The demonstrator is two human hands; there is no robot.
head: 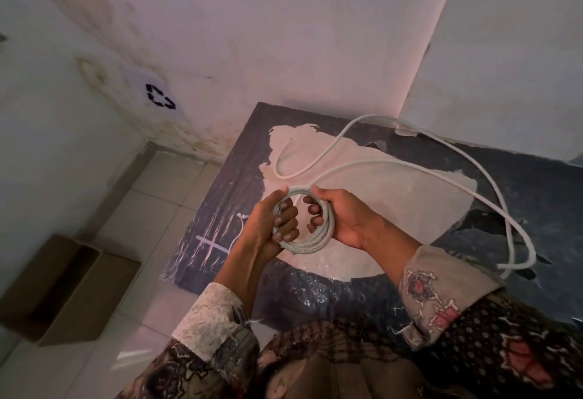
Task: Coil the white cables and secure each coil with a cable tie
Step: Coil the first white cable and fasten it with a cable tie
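Both hands grip a small round coil of white plastic cable (310, 239), held just above the table. Left hand (268, 225) has fingers curled through the coil's left side, thumb over the top edge. Right hand (339, 218) has fingers curled through the right side from inside, thumb on the top edge. Uncoiled length of the same white cable (410, 166) runs off the coil's top, loops wide across the table to the right edge and back; loose end lies near the far left. Dark table with worn, peeled pale patch (536, 190) sits in a wall corner. White cable ties (214, 245) lie on the table left of the left wrist. Open brown cardboard box (72, 288) on the tiled floor, well left.
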